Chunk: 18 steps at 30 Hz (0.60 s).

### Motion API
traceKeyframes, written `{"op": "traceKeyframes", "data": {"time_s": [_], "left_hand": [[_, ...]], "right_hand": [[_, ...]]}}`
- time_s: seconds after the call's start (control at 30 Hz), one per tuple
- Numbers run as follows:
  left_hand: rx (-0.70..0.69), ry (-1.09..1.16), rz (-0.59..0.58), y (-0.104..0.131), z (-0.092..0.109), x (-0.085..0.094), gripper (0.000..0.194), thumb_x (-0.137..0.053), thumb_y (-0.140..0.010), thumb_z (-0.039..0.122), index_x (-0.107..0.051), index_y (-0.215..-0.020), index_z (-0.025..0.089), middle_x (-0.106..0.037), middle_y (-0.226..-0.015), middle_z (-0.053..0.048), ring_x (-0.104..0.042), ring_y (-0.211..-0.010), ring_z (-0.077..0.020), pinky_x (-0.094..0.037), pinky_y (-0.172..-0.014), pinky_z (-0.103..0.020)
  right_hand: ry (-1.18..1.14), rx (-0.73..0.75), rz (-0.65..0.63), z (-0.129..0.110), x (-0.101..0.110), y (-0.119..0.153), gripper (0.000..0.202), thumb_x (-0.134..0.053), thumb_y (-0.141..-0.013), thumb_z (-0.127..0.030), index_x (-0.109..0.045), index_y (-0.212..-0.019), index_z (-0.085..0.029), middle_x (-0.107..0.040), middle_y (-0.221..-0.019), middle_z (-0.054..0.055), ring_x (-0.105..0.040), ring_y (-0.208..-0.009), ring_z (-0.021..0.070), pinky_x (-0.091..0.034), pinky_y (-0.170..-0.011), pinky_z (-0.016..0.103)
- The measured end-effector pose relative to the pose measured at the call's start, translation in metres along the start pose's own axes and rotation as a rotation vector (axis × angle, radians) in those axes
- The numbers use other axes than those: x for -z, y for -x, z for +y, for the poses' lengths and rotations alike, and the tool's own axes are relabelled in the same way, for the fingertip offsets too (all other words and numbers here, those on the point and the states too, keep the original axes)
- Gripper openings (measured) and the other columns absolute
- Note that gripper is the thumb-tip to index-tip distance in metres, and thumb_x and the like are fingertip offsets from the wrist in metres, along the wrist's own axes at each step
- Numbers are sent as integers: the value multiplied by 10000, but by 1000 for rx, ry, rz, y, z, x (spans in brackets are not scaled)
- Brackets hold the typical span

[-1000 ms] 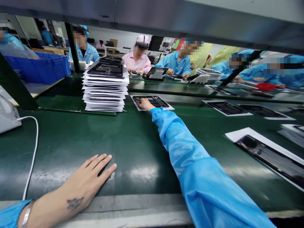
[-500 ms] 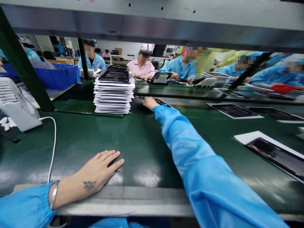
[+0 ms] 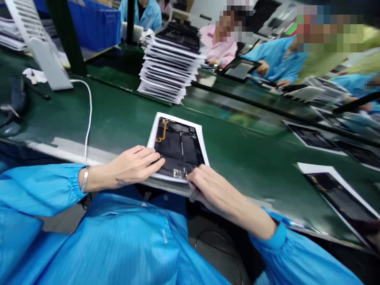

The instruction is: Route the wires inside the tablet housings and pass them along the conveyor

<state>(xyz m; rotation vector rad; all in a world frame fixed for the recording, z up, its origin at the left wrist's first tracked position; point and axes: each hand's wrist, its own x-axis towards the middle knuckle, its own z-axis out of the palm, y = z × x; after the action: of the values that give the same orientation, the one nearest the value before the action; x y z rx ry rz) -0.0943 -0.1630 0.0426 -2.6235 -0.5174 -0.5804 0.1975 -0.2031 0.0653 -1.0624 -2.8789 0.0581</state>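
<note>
A black tablet housing [image 3: 173, 148] with an orange flex cable and small boards inside lies on a sheet of white paper [image 3: 205, 152] at the bench's front edge. My left hand [image 3: 138, 163] rests with extended fingers over the housing's lower left edge. At its lower right corner, my right hand [image 3: 209, 182] is closed with fingers curled. A small greyish thing [image 3: 194, 194] shows below those fingers, too blurred to name.
A tall stack of housings and paper sheets [image 3: 172, 65] stands behind. More housings [image 3: 341, 194] lie to the right. At left are a white fan-like device [image 3: 47, 59], its cable [image 3: 90, 107] and a blue bin [image 3: 97, 27]. Co-workers [image 3: 221, 41] sit opposite.
My right hand has come back from the far side of the bench. The housing on paper now lies before me. My left hand has moved onto it, and the view has tilted.
</note>
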Motion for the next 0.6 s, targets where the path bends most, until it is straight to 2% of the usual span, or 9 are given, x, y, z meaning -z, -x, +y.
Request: {"op": "traceKeyframes", "data": {"time_s": [0.07, 0.13, 0.3, 0.37, 0.43, 0.5, 0.6], "left_hand": [[-34, 9, -27, 12, 9, 5, 273, -394, -1043, 139, -642, -1154, 146, -715, -1014, -94, -664, -946, -200, -504, -768, -314], [-17, 56, -56, 22, 12, 9, 269, -375, -1052, 151, -637, -1115, 153, -701, -993, -90, -647, -946, -199, -496, -741, -304], [97, 324, -194, 35, -5, 13, 313, -336, -1045, 127, -588, -1230, 128, -660, -1184, -141, -620, -1105, -239, -515, -882, -363], [139, 446, -269, 37, -13, 14, 315, -416, -1059, 248, -542, -1328, 142, -627, -1292, -155, -593, -1208, -267, -507, -963, -406], [173, 541, -309, 38, -18, 17, 430, -484, -1047, 410, -501, -1391, 152, -592, -1380, -169, -567, -1277, -283, -496, -1016, -428], [200, 614, -305, 40, -20, 21, 481, -480, -1041, 464, -489, -1409, 154, -579, -1421, -170, -552, -1319, -282, -482, -1053, -429], [273, 682, -231, 39, -18, 25, 348, -437, -1074, 322, -518, -1370, 158, -641, -1353, -128, -586, -1283, -234, -484, -1044, -374]], "right_hand": [[24, 139, 86, -18, -9, 3, 237, -370, -1021, -103, -541, -893, -206, -578, -808, 53, -469, -732, 201, -375, -660, 333], [73, 182, 157, -28, -17, 3, 270, -341, -1042, -109, -549, -898, -204, -567, -782, 53, -452, -708, 206, -349, -642, 345], [143, 134, 261, -33, -29, -6, 313, -322, -1060, -145, -583, -893, -191, -566, -756, 68, -430, -691, 215, -329, -628, 361], [133, 100, 269, -32, -32, -11, 332, -316, -1048, -119, -577, -854, -191, -558, -744, 66, -422, -683, 212, -323, -619, 355], [100, 60, 244, -32, -33, -14, 322, -332, -1023, -77, -578, -843, -180, -565, -758, 68, -433, -692, 208, -325, -619, 347], [58, 31, 231, -32, -33, -15, 307, -349, -1000, -49, -584, -841, -164, -568, -761, 66, -442, -693, 202, -329, -619, 340], [-42, -2, 253, -33, -33, -12, 250, -399, -1012, -99, -594, -866, -154, -580, -759, 56, -460, -690, 194, -343, -618, 333]]}}
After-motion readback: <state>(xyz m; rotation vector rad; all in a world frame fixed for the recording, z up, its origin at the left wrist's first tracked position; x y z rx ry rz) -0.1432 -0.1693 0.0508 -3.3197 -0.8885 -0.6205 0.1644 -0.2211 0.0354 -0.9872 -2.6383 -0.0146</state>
